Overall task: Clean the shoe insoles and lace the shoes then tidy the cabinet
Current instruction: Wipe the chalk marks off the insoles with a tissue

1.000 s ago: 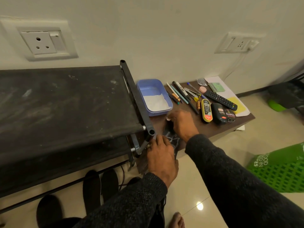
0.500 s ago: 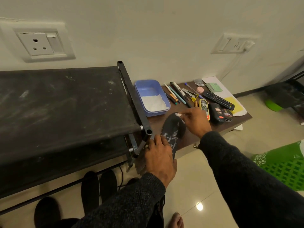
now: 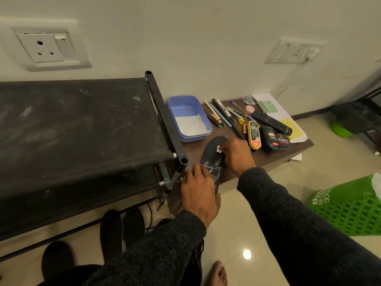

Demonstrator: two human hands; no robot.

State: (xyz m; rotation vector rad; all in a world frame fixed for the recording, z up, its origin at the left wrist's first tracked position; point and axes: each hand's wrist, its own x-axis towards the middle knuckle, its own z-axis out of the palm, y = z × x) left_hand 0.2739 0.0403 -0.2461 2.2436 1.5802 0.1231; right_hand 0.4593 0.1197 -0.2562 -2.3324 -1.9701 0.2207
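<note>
Currently the black insole (image 3: 212, 155) lies on the brown table (image 3: 268, 159), its heel end hanging past the near edge. Left hand (image 3: 199, 193) grips that near end, fingers on top, thumb curled below. Right hand (image 3: 237, 154) rests on the insole just beyond the left, fingertips pinching a small white wad (image 3: 218, 149) against the toe half. White patterned marks show on the insole between the two hands. Beyond the right hand: blue tub (image 3: 188, 118) with white powder, touching nothing; to its right, pens (image 3: 220, 116), shoe polish containers (image 3: 268, 139), a remote (image 3: 272, 122). Left of the left hand stands the black rack (image 3: 82, 129); two more insoles (image 3: 121, 230) lie on the floor beneath it.
</note>
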